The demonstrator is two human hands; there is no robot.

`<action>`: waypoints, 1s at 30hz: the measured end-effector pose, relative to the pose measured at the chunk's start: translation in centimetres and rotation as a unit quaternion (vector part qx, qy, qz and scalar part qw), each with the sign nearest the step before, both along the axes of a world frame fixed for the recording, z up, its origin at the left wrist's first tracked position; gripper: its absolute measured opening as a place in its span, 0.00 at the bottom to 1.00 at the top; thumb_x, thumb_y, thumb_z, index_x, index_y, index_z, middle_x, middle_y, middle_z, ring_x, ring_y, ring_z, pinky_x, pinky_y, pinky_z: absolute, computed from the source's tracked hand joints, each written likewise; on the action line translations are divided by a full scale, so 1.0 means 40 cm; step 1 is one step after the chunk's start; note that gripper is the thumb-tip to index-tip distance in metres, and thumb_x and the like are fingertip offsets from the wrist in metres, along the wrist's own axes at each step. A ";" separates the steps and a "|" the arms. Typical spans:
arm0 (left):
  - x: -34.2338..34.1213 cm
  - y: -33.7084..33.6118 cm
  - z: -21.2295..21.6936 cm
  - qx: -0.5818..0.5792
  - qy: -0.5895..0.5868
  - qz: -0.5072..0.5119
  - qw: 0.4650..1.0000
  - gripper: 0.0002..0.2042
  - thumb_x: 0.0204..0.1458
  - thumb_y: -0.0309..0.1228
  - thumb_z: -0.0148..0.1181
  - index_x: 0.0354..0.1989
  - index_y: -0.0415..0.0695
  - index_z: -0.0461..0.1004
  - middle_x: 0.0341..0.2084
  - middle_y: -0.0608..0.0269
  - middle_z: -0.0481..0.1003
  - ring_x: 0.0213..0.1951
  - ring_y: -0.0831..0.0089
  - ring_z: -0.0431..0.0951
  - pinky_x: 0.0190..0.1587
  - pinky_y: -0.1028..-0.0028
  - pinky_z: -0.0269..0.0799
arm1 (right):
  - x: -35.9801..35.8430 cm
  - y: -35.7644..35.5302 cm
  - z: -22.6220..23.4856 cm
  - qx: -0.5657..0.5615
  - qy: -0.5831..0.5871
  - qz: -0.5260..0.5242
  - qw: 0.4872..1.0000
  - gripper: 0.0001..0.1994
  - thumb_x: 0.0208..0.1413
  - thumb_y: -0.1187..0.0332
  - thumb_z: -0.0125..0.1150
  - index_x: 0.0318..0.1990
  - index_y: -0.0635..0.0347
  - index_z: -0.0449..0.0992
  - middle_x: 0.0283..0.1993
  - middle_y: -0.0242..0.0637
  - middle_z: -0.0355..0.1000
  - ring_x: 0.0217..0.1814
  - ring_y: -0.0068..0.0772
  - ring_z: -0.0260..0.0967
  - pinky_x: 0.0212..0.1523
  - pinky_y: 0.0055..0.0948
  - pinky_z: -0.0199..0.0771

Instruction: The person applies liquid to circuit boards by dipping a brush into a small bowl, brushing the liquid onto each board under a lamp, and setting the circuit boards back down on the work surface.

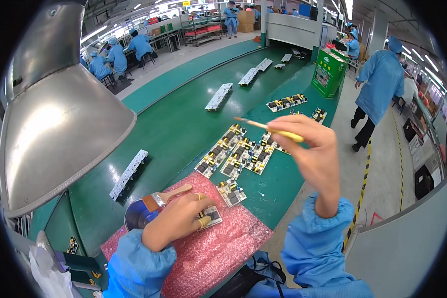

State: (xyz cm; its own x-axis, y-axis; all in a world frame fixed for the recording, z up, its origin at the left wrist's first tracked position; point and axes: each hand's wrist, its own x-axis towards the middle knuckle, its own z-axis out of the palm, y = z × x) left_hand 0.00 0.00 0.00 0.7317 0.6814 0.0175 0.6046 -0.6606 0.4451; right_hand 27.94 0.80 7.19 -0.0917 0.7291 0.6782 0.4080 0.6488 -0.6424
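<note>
My right hand (315,154) is raised above the bench, pinching a thin brush (256,123) with a yellow handle. Its dark tip points left, clear of the boards. Low on the pink bubble wrap (233,243), my left hand (174,221) grips a small circuit board (214,214), whose far part it covers. Yellow covers sit on some of its fingers. Just beyond this hand a wide flat brush (154,200) with a wooden handle lies across a blue round dish (134,216). Another circuit board (230,192) rests at the wrap's far edge.
Several populated circuit boards (238,154) crowd the green bench ahead. White board strips (218,97) lie along the green belt (176,134). A metal lamp hood (59,129) looms at left. A green tin (329,72) stands far right, near a walking person (381,82).
</note>
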 end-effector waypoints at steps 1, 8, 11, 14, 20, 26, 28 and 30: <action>0.011 0.006 0.003 0.001 0.031 0.009 0.999 0.20 0.44 0.32 0.63 0.47 0.43 0.73 0.41 0.47 0.74 0.46 0.55 0.73 0.50 0.62 0.68 | 0.023 -0.001 -0.011 0.011 0.024 -0.026 0.999 0.10 0.47 0.79 0.63 0.39 0.62 0.80 0.38 0.40 0.76 0.39 0.29 0.74 0.39 0.23 0.72; 0.067 0.135 -0.033 0.082 0.118 0.048 0.988 0.21 0.40 0.28 0.64 0.46 0.43 0.72 0.43 0.54 0.73 0.46 0.55 0.72 0.49 0.62 0.68 | 0.115 -0.016 -0.056 0.000 0.093 -0.110 0.990 0.10 0.48 0.80 0.63 0.39 0.63 0.80 0.39 0.38 0.76 0.39 0.25 0.72 0.39 0.22 0.72; 0.047 0.251 -0.059 0.142 0.118 0.024 0.983 0.24 0.36 0.24 0.65 0.47 0.45 0.70 0.48 0.58 0.70 0.50 0.57 0.70 0.49 0.62 0.68 | 0.125 -0.012 -0.067 -0.012 0.088 -0.096 0.991 0.10 0.49 0.80 0.62 0.40 0.64 0.80 0.40 0.37 0.75 0.40 0.24 0.72 0.39 0.21 0.72; 0.026 0.328 -0.085 0.173 0.156 -0.005 0.972 0.29 0.32 0.22 0.67 0.49 0.47 0.68 0.53 0.61 0.67 0.54 0.60 0.66 0.50 0.62 0.68 | 0.140 -0.009 -0.079 -0.027 0.084 -0.095 0.992 0.10 0.49 0.80 0.62 0.40 0.64 0.79 0.40 0.37 0.75 0.40 0.24 0.72 0.39 0.21 0.72; 0.071 0.416 -0.119 0.202 0.164 -0.088 0.962 0.39 0.24 0.26 0.73 0.52 0.52 0.63 0.56 0.66 0.64 0.57 0.60 0.64 0.51 0.62 0.68 | 0.181 -0.005 -0.104 -0.048 0.081 -0.122 0.988 0.09 0.48 0.79 0.64 0.39 0.64 0.80 0.37 0.39 0.77 0.38 0.25 0.73 0.38 0.22 0.72; 0.105 0.445 -0.121 0.178 0.220 -0.121 0.951 0.42 0.21 0.28 0.76 0.53 0.55 0.63 0.55 0.66 0.65 0.57 0.59 0.63 0.52 0.62 0.68 | 0.186 0.009 -0.110 -0.023 0.028 -0.130 0.991 0.09 0.46 0.78 0.65 0.38 0.63 0.80 0.37 0.39 0.77 0.37 0.29 0.75 0.37 0.24 0.73; 0.108 0.452 -0.124 0.170 0.237 -0.137 0.947 0.43 0.21 0.27 0.76 0.54 0.56 0.62 0.54 0.66 0.65 0.58 0.58 0.63 0.54 0.61 0.67 | 0.191 0.013 -0.114 -0.018 0.016 -0.115 0.993 0.09 0.46 0.78 0.65 0.37 0.61 0.80 0.37 0.39 0.77 0.37 0.30 0.75 0.38 0.25 0.73; 0.113 0.454 -0.118 0.170 0.237 -0.148 0.945 0.43 0.20 0.27 0.76 0.54 0.55 0.62 0.55 0.65 0.65 0.58 0.58 0.63 0.55 0.61 0.66 | 0.194 0.013 -0.116 -0.021 0.012 -0.120 0.992 0.09 0.46 0.78 0.65 0.38 0.61 0.80 0.38 0.40 0.77 0.38 0.30 0.75 0.38 0.25 0.73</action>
